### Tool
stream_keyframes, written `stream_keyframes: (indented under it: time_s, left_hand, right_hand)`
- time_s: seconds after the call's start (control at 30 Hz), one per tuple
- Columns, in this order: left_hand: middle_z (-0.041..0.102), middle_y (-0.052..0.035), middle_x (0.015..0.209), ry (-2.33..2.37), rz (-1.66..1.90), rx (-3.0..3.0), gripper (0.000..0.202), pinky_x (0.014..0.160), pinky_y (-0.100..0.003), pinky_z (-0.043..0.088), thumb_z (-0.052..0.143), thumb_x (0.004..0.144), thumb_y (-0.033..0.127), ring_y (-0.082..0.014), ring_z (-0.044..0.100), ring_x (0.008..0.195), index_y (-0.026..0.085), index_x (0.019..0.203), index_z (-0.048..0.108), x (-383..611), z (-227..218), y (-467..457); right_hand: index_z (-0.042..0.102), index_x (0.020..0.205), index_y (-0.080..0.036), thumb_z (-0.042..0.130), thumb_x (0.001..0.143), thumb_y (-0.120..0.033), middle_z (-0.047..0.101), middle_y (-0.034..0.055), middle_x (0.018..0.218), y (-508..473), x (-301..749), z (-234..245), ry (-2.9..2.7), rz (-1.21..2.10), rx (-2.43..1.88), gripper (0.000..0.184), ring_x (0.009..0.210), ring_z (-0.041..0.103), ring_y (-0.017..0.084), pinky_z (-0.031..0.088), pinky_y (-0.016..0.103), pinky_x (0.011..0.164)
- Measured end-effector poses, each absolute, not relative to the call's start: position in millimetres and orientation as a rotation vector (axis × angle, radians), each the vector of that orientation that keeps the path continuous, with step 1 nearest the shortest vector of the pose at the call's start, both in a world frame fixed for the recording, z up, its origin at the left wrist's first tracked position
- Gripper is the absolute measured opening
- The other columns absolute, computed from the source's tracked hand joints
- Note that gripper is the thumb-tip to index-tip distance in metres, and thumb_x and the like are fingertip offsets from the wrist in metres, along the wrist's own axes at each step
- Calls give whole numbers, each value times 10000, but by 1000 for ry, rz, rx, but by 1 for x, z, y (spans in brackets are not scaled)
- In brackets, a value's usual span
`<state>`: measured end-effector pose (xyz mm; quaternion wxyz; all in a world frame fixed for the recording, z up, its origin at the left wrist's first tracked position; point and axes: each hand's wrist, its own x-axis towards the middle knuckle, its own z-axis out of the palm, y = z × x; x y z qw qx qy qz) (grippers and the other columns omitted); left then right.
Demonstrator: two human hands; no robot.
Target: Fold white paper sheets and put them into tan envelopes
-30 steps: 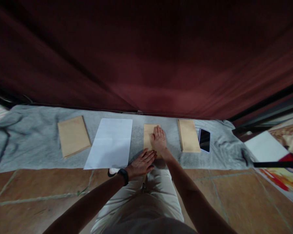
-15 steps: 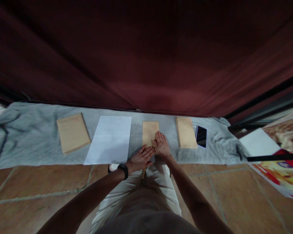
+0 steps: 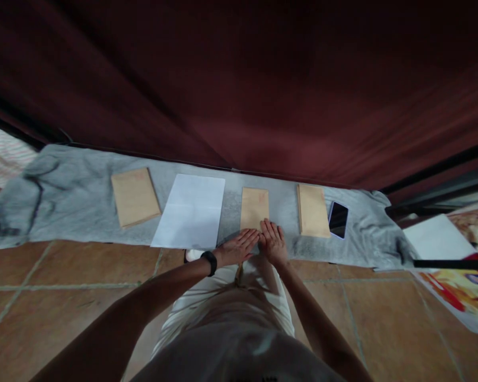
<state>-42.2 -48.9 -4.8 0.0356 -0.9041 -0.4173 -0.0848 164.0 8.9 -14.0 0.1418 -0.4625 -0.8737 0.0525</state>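
Observation:
A small brown paper envelope (image 3: 255, 206) lies flat on the grey cloth in front of me, faint reddish print near its upper right. My left hand (image 3: 237, 248), with a dark watch at the wrist, rests flat across the envelope's near edge, fingers stretched out to the right. Beside it my right hand (image 3: 273, 243) lies flat over the near right corner, fingers extended forward. The fingertips of the left hand meet the right hand. Both palms cover the envelope's near end, so that part is hidden.
Left of the envelope lie a white paper sheet (image 3: 191, 209) and a larger brown envelope stack (image 3: 136, 197). To the right are a stack of small brown envelopes (image 3: 314, 211) and a phone (image 3: 338, 219). The grey cloth (image 3: 79, 196) borders a dark red curtain (image 3: 239, 127).
My right hand has slid back along the envelope toward its near edge, uncovering more of the paper. Both hands now lie side by side. The whole view has shifted slightly.

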Motion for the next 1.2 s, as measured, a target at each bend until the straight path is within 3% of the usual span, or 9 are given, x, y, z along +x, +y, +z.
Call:
stream_keyframes:
  time_s: [0.37,0.53,0.67,0.87,0.97,1.07,1.2]
  left_hand:
    - [271,-245,1655,-1401,-149,-2752,796,1294,-472,227,587,969,436,-326,229,1560,11,1573,293,-39,2,-61]
    - [276,-236,1658,-1397,-102,-2704,683,1295,-463,247,498,993,304,-305,232,1559,1,1572,299,-39,2,-64]
    - [362,-220,1628,-1389,-84,-2625,587,1286,-445,285,395,976,141,-270,312,1534,3,1546,365,-39,3,-66]
    - [374,-190,1632,-1360,-74,-2589,576,1289,-438,280,339,967,92,-247,333,1527,23,1537,388,-38,0,-68]
    - [355,-201,1639,-1361,-106,-2634,582,1283,-445,278,416,969,124,-263,325,1532,24,1541,381,-42,-2,-66]
    - [333,-207,1647,-1331,-124,-2736,632,1272,-449,277,548,974,259,-290,324,1533,33,1541,384,-52,3,-61]
    - [408,-178,1617,-1335,-119,-2855,636,1261,-454,282,619,965,367,-285,365,1514,103,1516,442,-68,19,-55]
  right_hand:
    - [448,1540,-211,345,1059,-231,500,88,1569,7,176,-15,-2425,317,-1280,492,1467,420,209,252,447,1231]
    - [500,1493,-204,340,1047,-191,551,99,1522,5,175,-16,-2342,353,-1275,474,1431,462,201,271,456,1226]
    - [445,1531,-209,335,1021,-147,537,103,1530,-3,170,-14,-2320,377,-1246,525,1460,424,200,293,482,1226]
    - [419,1551,-207,358,1057,-223,544,112,1522,-29,164,-15,-2437,434,-1122,498,1456,439,211,318,486,1230]
    - [416,1555,-193,353,1066,-236,555,122,1511,-33,165,-12,-2449,437,-1141,495,1447,453,213,322,480,1229]
    - [417,1555,-196,357,1069,-238,537,118,1531,-32,167,-10,-2463,438,-1140,492,1461,436,213,319,474,1230]
    - [437,1537,-202,373,1064,-235,525,119,1540,-31,170,-11,-2430,430,-1165,479,1474,415,225,343,481,1207]
